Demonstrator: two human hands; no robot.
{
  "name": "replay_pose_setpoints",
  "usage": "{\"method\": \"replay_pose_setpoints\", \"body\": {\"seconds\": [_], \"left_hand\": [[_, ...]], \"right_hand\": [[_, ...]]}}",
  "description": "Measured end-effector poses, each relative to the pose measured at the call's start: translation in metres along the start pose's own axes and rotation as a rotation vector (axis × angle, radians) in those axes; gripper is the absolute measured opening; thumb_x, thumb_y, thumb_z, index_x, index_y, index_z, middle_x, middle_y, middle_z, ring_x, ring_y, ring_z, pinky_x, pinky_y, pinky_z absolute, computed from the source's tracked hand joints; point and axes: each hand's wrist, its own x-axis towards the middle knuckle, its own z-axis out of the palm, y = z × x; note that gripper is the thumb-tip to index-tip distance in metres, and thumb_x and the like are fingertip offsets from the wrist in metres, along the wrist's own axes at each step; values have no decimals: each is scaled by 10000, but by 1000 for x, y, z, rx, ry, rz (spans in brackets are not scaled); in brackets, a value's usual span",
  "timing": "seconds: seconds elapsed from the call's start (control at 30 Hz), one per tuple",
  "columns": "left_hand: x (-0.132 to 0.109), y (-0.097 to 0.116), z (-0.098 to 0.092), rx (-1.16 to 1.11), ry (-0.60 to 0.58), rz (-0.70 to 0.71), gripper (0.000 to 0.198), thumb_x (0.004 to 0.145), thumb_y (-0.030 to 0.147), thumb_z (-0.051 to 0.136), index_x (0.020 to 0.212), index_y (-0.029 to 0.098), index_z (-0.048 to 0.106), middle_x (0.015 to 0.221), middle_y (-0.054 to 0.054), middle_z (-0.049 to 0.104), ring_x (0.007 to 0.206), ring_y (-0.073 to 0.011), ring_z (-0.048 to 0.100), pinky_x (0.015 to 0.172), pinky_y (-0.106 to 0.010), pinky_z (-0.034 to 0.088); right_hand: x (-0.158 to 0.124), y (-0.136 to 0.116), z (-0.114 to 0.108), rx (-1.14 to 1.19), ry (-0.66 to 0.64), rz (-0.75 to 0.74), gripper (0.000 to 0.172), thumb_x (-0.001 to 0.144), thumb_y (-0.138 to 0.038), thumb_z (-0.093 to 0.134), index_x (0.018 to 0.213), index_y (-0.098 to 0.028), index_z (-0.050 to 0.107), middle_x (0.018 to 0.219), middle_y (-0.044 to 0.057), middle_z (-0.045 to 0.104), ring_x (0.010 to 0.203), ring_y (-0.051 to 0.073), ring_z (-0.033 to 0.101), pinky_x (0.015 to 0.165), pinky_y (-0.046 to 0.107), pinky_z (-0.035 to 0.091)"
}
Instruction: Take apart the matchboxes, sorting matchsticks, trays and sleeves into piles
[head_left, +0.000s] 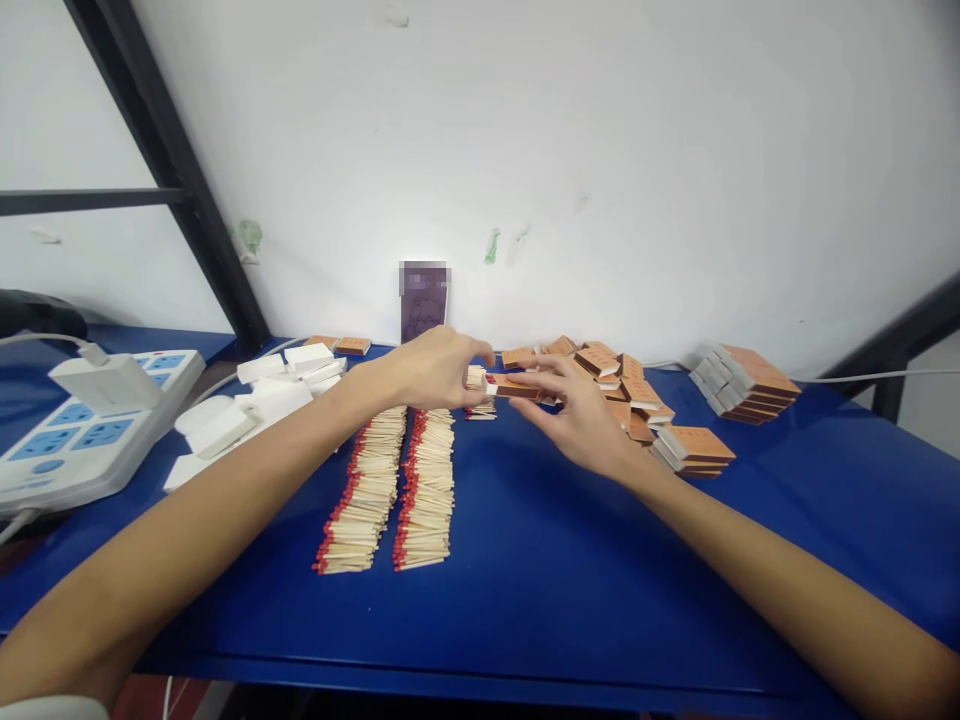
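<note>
My left hand (435,368) reaches over the far end of two long rows of red-tipped matches (397,485) and pinches a small bundle of matches (475,377). My right hand (574,410) holds an orange matchbox (514,388) by its sides, its end meeting the bundle in my left fingers. A few loose matches (480,411) lie on the blue table (540,570) just under both hands.
A heap of orange matchboxes (622,385) lies behind my right hand, with stacked ones (742,384) farther right. White inner trays (262,395) pile up at the left beside a white power strip (82,430). A small dark card (424,300) leans on the wall.
</note>
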Motion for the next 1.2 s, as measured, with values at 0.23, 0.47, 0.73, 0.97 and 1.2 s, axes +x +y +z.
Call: {"method": "replay_pose_setpoints", "body": {"seconds": [0.23,0.47,0.73,0.97,1.2], "left_hand": [[-4,-5,-6,54,24,49,366,821,372,618,1127,186,688,915,-57,731,785,-189,649,681,-299,417],[-1,-1,13,265,-14,12,332,842,459,607,994,181,706,991,-93,683,857,-236,652,612,-310,384],[2,-8,29,269,-33,-24,317,810,427,608,963,169,713,972,-98,681,839,-250,665,622,-328,424],[1,-11,36,222,-39,-64,356,778,426,629,1022,182,715,1031,-92,697,909,-271,676,646,-336,445],[1,-12,38,246,-71,-79,336,773,446,615,938,168,710,1014,-110,697,880,-271,670,645,-340,455]], "right_hand": [[11,2,0,245,-174,254,338,918,-447,600,1107,-190,714,973,69,718,773,190,641,680,346,539],[21,5,5,284,-280,397,392,918,-481,559,1056,-142,699,568,-21,586,475,134,533,478,267,408],[21,9,4,-79,-340,123,474,873,-492,625,1215,-165,656,1078,112,735,916,262,708,814,409,551],[27,17,4,-383,-501,-85,384,831,-297,663,1198,-182,662,1189,120,703,1083,303,668,914,449,528],[32,19,-7,-478,-569,-12,379,778,-233,655,1156,-232,683,1143,67,738,996,296,692,774,406,532]]}}
